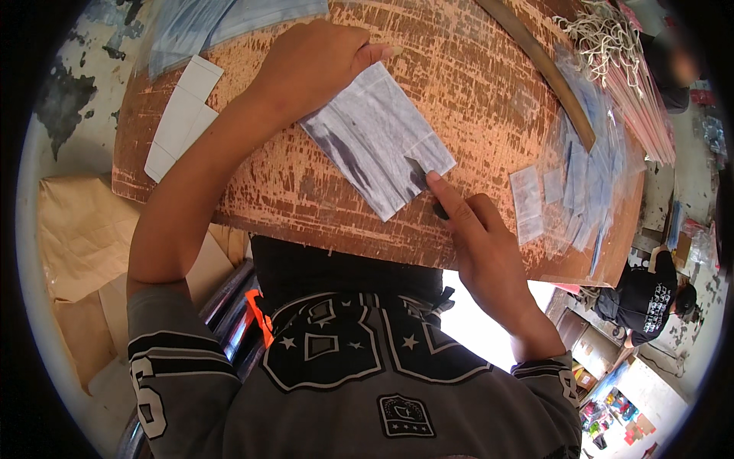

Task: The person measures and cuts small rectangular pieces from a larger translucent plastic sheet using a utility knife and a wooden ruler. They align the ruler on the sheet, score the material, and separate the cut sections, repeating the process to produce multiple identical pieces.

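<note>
A pale grey, creased rectangular piece, fabric-like or papery, lies slanted on the worn wooden table. My left hand is curled at its upper left edge, its fingers partly hidden. At the lower right corner, my right hand stretches its index finger onto the edge, beside a notch with a turned-up flap. Its other fingers are bent around a small dark object, mostly hidden, whose kind I cannot make out. Dark streaks show on the piece.
White cut card lies left, bluish clear sheets far left. At the right are small pale strips, bluish packets, a curved wooden strip and pink rods with white cords. Another person is at the right.
</note>
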A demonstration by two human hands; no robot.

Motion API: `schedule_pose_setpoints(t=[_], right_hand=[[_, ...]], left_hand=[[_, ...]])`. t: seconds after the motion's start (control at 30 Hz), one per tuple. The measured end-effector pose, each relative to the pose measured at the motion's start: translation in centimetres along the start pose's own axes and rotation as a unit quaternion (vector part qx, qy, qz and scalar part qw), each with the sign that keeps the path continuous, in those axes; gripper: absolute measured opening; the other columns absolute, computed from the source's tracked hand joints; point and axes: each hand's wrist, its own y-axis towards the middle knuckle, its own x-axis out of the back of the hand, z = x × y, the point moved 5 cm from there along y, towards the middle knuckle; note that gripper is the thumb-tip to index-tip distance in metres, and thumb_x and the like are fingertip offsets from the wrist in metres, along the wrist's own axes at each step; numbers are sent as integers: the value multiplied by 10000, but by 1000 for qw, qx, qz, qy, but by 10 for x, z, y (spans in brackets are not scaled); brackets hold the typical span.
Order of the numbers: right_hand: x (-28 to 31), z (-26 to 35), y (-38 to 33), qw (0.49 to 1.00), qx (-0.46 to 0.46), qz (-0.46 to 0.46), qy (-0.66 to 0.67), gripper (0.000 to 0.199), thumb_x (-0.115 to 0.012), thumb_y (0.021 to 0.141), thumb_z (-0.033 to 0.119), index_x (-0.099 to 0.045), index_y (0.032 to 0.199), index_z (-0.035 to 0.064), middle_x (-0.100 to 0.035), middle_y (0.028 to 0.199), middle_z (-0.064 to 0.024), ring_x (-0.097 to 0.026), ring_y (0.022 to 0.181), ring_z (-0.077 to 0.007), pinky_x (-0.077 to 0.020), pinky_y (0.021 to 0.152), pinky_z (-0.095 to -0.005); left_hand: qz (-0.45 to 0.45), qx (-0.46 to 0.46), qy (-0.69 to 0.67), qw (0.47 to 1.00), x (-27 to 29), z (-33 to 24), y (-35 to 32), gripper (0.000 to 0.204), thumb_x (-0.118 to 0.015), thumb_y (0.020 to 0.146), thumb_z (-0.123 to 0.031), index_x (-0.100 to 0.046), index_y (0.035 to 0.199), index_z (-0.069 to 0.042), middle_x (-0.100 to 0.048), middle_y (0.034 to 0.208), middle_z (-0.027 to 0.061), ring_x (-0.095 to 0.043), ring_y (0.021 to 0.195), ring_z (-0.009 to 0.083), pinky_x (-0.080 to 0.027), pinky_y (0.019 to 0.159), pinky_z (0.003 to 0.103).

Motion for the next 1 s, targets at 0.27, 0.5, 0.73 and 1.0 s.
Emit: schedule_pose_setpoints(t=[0.27, 0.5, 0.73, 1.0], right_hand=[[3, 7, 3, 1000, -10, 7, -10, 749, -612, 969, -119, -534, 1630, 225, -601, 1058, -148, -693, 904, -326, -574, 800, -457], [4, 10, 3, 999, 26, 10, -40, 907, -609, 906, -123, -411, 1698, 270, -571, 1005, -126, -695, 773, -356, -585, 688, -514], [5, 13, 1, 999, 14, -1, -40, 806, -593, 970, -92, -452, 1680, 261, -614, 980, -158, -683, 787, -372, -562, 705, -497], [1, 13, -4, 997, 20, 6, -73, 899, -592, 902, -121, -409, 1704, 241, -601, 981, -142, -703, 788, -363, -599, 702, -505]], left_hand=[[-10, 0, -13, 1000, -1, 0, -3, 566, -588, 1099, -492, -669, 816, -9, -645, 720, 226, -643, 707, 445, -487, 706, 536], [-20, -1, -13, 1000, 0, 0, -1, 577, -596, 1097, -488, -653, 785, -6, -627, 698, 219, -636, 700, 438, -481, 698, 539], [-31, -17, -19, 999, -2, 0, -1, 577, -595, 1098, -488, -649, 778, -11, -627, 699, 211, -635, 704, 434, -484, 707, 541], [-46, -32, 5, 998, -6, 3, -1, 580, -585, 1097, -501, -647, 787, -16, -637, 722, 211, -642, 737, 440, -491, 731, 545]])
